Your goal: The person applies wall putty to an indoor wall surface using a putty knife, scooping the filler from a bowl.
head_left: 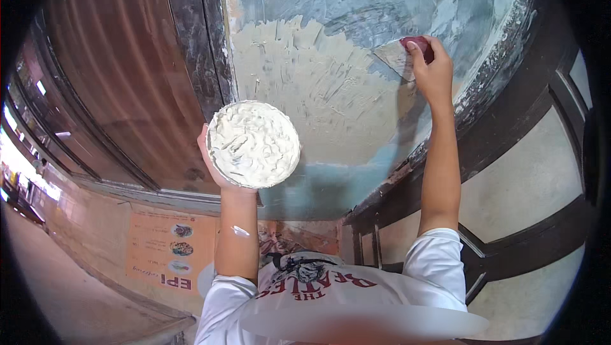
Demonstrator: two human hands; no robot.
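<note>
My left hand [215, 165] holds up a round tub of off-white putty [254, 144] from its underside and side, so most of its fingers are hidden behind it. The putty's surface is lumpy and streaked. In my right hand [434, 71], at the upper right, is a putty knife [396, 57] with a dark red handle and a broad blade smeared with putty. Its blade lies against, or very near, the wall [375, 1]. A beige layer of putty [305, 84] covers the wall's middle; bluish-grey paint shows above it and pale blue below.
Left of the wall stands a dark wooden frame [200, 33] beside a brown ribbed panel [121, 58]. Dark beams with pale panels [522, 173] run along the right. An orange printed poster [168, 243] is at the lower left. A smear of putty marks my left forearm [238, 243].
</note>
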